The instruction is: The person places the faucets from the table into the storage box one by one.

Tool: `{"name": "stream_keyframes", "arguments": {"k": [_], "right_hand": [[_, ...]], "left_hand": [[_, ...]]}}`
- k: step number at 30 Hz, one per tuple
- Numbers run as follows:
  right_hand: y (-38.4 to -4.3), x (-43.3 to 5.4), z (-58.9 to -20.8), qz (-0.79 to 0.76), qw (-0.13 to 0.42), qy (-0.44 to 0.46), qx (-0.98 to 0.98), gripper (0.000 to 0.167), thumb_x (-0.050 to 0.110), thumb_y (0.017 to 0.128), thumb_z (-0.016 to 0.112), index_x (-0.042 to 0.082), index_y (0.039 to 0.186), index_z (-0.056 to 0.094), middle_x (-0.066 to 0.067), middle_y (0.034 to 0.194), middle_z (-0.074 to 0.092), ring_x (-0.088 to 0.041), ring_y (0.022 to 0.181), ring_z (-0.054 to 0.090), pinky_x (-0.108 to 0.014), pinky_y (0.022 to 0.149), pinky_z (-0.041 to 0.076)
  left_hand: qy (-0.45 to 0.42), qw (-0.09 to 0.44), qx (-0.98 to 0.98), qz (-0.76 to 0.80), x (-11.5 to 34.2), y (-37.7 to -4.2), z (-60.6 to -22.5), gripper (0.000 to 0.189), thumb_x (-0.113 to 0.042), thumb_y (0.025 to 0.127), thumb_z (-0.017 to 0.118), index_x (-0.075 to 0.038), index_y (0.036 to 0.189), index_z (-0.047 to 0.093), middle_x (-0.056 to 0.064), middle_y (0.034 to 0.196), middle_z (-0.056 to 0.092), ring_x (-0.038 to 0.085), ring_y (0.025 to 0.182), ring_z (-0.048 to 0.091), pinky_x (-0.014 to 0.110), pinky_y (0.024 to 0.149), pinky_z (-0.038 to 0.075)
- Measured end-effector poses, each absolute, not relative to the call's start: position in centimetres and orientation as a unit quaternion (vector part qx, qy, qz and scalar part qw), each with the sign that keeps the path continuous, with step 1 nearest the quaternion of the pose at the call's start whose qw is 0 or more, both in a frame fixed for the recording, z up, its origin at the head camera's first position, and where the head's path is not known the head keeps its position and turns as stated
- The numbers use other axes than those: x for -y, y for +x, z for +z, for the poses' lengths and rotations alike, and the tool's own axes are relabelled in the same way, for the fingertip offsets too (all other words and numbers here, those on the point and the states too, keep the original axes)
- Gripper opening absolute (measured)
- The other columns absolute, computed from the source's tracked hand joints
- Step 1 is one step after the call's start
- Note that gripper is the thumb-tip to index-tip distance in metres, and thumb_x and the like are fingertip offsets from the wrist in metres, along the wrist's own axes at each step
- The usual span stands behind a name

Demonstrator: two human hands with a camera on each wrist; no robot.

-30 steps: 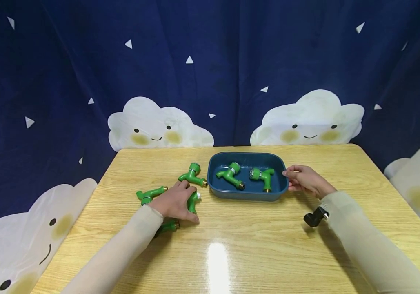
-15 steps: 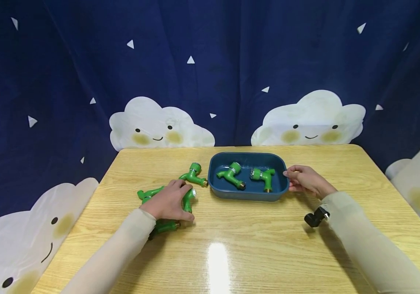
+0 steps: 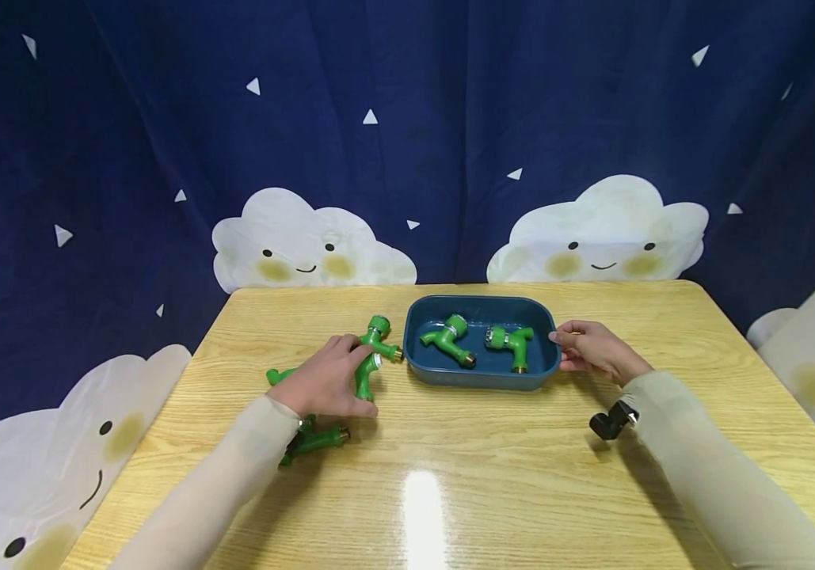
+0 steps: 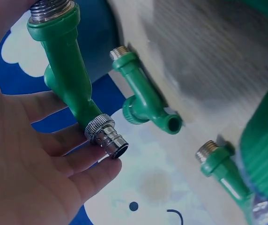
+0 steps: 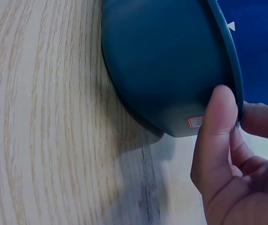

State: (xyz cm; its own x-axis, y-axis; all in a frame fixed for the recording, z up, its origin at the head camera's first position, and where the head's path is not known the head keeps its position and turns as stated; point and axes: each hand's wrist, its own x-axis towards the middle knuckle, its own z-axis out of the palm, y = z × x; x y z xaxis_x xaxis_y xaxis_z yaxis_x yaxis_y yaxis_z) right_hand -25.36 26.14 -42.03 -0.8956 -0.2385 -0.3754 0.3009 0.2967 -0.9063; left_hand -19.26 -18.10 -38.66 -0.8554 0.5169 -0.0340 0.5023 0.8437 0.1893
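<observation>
My left hand holds a green tap, its thumb near the brass threaded end and its fingertips by the metal hose nozzle, as the left wrist view shows. Beyond it, another green tap lies beside the bin. Two more are on the table: one tap partly behind the hand, one tap in front of the wrist. At the other side, my right hand pinches the rim of a dark blue plastic bin between thumb and fingers. Inside the bin lie a left tap and a right tap.
Everything stands on a wooden table. A dark blue curtain with white clouds and triangles hangs behind it and at the sides. A black device is fixed at my right wrist. A small label marks the bin's end wall.
My left hand has shifted a little left and away from me, the tap rising with it. The front tap now shows more beneath it. My right hand and the bin stay put.
</observation>
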Motion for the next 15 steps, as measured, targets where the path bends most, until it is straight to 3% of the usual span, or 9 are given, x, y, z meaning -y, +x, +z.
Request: {"name": "stream_keyframes", "arguments": {"k": [15], "right_hand": [[-25.4, -26.1, -42.0, -0.593, 0.232, 0.022, -0.771, 0.025, 0.023, 0.105, 0.049, 0.0, 0.115, 0.048, 0.005, 0.076, 0.057, -0.005, 0.065, 0.06, -0.022, 0.065, 0.058]], "left_hand": [[0.298, 0.01, -0.952, 0.074, 16.9, -19.8, -36.2, 0.095, -0.057, 0.073, 0.081, -0.009, 0.147, 0.046, 0.017, 0.142, 0.048, 0.034, 0.13, 0.048, 0.048, 0.106, 0.046]]}}
